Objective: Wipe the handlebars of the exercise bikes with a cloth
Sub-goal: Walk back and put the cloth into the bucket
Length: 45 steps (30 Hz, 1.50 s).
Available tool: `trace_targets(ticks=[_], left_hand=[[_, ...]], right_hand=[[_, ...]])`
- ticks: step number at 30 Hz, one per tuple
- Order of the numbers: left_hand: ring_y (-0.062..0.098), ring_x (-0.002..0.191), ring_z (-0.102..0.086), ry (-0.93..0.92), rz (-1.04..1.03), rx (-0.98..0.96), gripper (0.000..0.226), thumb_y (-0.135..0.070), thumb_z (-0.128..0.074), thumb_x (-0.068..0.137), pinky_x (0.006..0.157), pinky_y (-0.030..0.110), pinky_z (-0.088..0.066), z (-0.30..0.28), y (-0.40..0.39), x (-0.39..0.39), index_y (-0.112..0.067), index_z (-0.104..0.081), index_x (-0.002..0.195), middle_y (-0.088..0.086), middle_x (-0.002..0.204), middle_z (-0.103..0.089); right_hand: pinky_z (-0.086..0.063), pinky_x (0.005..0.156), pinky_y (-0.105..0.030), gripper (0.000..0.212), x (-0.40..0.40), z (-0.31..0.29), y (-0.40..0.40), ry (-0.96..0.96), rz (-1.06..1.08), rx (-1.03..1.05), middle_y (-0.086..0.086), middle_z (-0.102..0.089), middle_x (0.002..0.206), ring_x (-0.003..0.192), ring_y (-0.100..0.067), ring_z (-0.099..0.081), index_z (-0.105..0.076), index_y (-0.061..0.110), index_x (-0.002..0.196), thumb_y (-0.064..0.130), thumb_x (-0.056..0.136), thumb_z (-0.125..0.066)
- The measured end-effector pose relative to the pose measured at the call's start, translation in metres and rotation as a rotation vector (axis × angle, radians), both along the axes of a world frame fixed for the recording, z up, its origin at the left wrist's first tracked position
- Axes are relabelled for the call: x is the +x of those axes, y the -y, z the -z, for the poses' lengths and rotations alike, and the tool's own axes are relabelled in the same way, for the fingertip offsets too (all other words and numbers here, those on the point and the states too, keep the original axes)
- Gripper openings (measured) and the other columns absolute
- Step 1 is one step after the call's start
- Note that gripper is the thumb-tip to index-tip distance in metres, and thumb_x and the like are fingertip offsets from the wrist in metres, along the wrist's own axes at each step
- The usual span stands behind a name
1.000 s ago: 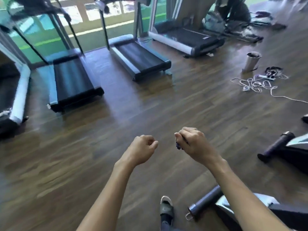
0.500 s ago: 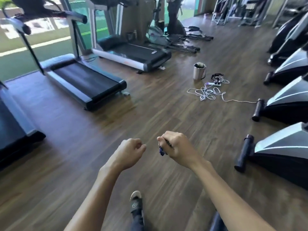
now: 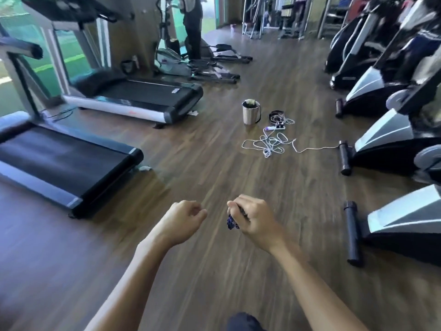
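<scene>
Since the earlier frames our view has swung right, bringing the row of exercise bikes (image 3: pixel 391 139) along the right edge into sight. From the head view, our right hand (image 3: pixel 254 218) grips the bunched blue cloth (image 3: pixel 231 222); our left hand (image 3: pixel 183 219) is curled, holding nothing. No handlebar is being wiped yet; we judge the wiping lies ahead.

Treadmills (image 3: pixel 100 149) stand on your left, exercise bikes (image 3: pixel 391 139) line your right. Between them, ahead of you on the floor (image 3: pixel 214 177), a metal cup (image 3: pixel 250 112) stands just behind a tangled cord (image 3: pixel 272 142).
</scene>
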<state>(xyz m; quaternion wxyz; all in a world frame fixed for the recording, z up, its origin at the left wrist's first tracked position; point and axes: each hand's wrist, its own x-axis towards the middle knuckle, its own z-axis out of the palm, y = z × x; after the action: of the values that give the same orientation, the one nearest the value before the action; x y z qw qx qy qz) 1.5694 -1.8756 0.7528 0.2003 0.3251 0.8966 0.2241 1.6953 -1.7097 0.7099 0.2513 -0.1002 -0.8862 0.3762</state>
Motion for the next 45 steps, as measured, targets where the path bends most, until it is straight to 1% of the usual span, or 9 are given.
trace_targets(ticks=[3, 7, 9, 14, 20, 26, 32, 35, 45], left_hand=[[0.023, 0.093, -0.066, -0.003, 0.049, -0.013, 0.029, -0.033, -0.056, 0.100, 0.084, 0.035, -0.052, 0.003, -0.024, -0.076, -0.009, -0.072, 0.095, 0.007, 0.092, -0.073], [0.024, 0.084, -0.062, -0.034, 0.062, -0.003, 0.032, -0.033, -0.056, 0.100, 0.077, 0.034, -0.049, 0.008, -0.069, -0.196, -0.007, -0.065, 0.084, 0.004, 0.079, -0.067], [0.023, 0.079, -0.059, -0.029, 0.058, 0.004, 0.033, -0.033, -0.056, 0.100, 0.071, 0.033, -0.044, 0.006, -0.094, -0.251, -0.009, -0.059, 0.077, 0.001, 0.072, -0.061], [0.026, 0.088, -0.062, -0.019, 0.076, -0.025, 0.033, -0.034, -0.055, 0.101, 0.073, 0.032, -0.044, -0.003, -0.148, -0.380, -0.005, -0.066, 0.090, 0.009, 0.086, -0.069], [0.023, 0.074, -0.058, 0.022, 0.062, -0.005, 0.032, -0.035, -0.055, 0.101, 0.066, 0.031, -0.042, -0.003, -0.209, -0.531, -0.007, -0.066, 0.088, 0.002, 0.071, -0.060], [0.028, 0.098, -0.064, -0.014, 0.142, 0.006, 0.034, -0.034, -0.055, 0.100, 0.086, 0.036, -0.050, 0.008, -0.290, -0.714, -0.004, -0.070, 0.099, 0.012, 0.098, -0.072], [0.027, 0.092, -0.065, -0.005, 0.247, 0.009, 0.035, -0.035, -0.057, 0.098, 0.085, 0.038, -0.053, 0.004, -0.376, -0.880, -0.004, -0.068, 0.087, 0.011, 0.089, -0.070], [0.030, 0.088, -0.063, 0.026, 0.295, -0.002, 0.036, -0.032, -0.058, 0.098, 0.083, 0.039, -0.051, 0.005, -0.431, -0.940, -0.001, -0.061, 0.079, 0.013, 0.082, -0.067], [0.024, 0.093, -0.068, 0.079, 0.399, -0.023, 0.034, -0.034, -0.054, 0.099, 0.084, 0.037, -0.056, 0.040, -0.670, -1.115, -0.006, -0.073, 0.097, 0.009, 0.096, -0.074]], right_hand=[[-0.045, 0.068, -0.034, 0.053, -0.073, 0.005, -0.018, -0.006, 0.020, 0.000, -0.002, -0.054, 0.066, 0.064, -0.016, -0.055, -0.060, 0.009, 0.067, 0.040, 0.104, -0.039], [-0.039, 0.065, -0.025, 0.054, -0.184, 0.020, -0.057, -0.022, 0.044, 0.011, -0.004, -0.052, 0.064, 0.061, -0.016, -0.051, -0.058, 0.005, 0.067, 0.040, 0.104, -0.039], [-0.041, 0.063, -0.030, 0.054, -0.239, 0.024, -0.082, -0.029, 0.051, 0.001, -0.005, -0.052, 0.063, 0.060, -0.018, -0.052, -0.058, 0.005, 0.066, 0.039, 0.104, -0.039], [-0.038, 0.060, -0.028, 0.052, -0.369, 0.012, -0.134, -0.026, 0.076, -0.004, -0.003, -0.049, 0.063, 0.058, -0.016, -0.048, -0.056, 0.008, 0.066, 0.040, 0.103, -0.040], [-0.039, 0.061, -0.028, 0.051, -0.520, 0.006, -0.190, 0.002, 0.051, 0.013, -0.003, -0.049, 0.064, 0.057, -0.015, -0.046, -0.054, 0.008, 0.064, 0.037, 0.104, -0.042], [-0.032, 0.067, -0.012, 0.051, -0.680, 0.018, -0.266, 0.010, 0.109, 0.031, 0.001, -0.046, 0.061, 0.058, -0.012, -0.045, -0.051, 0.009, 0.063, 0.038, 0.104, -0.040], [-0.037, 0.064, -0.019, 0.048, -0.813, 0.009, -0.335, -0.004, 0.228, 0.005, 0.004, -0.053, 0.066, 0.061, -0.008, -0.050, -0.060, 0.013, 0.066, 0.034, 0.105, -0.042], [-0.044, 0.063, -0.034, 0.048, -0.866, 0.012, -0.373, -0.004, 0.297, -0.036, 0.000, -0.056, 0.068, 0.061, -0.014, -0.053, -0.058, 0.011, 0.069, 0.037, 0.105, -0.041], [-0.046, 0.067, -0.037, 0.054, -1.035, 0.035, -0.588, 0.043, 0.438, -0.057, 0.000, -0.056, 0.070, 0.066, -0.018, -0.056, -0.059, 0.009, 0.073, 0.046, 0.104, -0.036]])
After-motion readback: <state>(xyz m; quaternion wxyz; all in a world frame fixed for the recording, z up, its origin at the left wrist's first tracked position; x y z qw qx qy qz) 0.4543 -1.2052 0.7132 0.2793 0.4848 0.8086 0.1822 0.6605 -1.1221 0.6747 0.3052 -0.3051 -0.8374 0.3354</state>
